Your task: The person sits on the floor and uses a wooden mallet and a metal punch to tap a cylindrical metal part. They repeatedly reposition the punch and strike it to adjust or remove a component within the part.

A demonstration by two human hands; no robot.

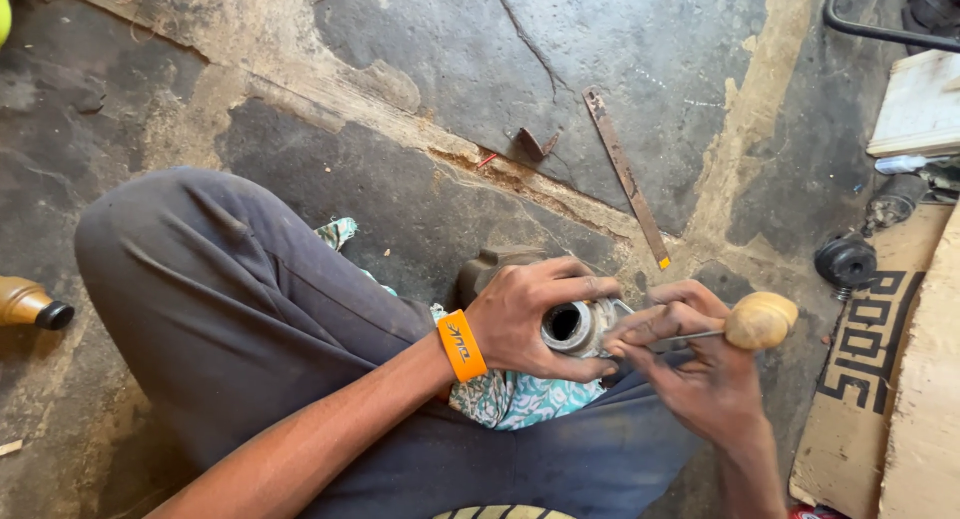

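**Two hands on one metal part, over the lap**

One flat cardboard sheet with dark block print lies at the right edge of the floor. One brown bottle lies far left. The left hand, orange wristband on its wrist, has its grip clamped around one round metal part above a patterned cloth. The right hand pinches one wooden-handled tool, tip at the part.

An orange wristband sat beside teal-and-white patterned cloth; right of it, a tan wooden tool handle.
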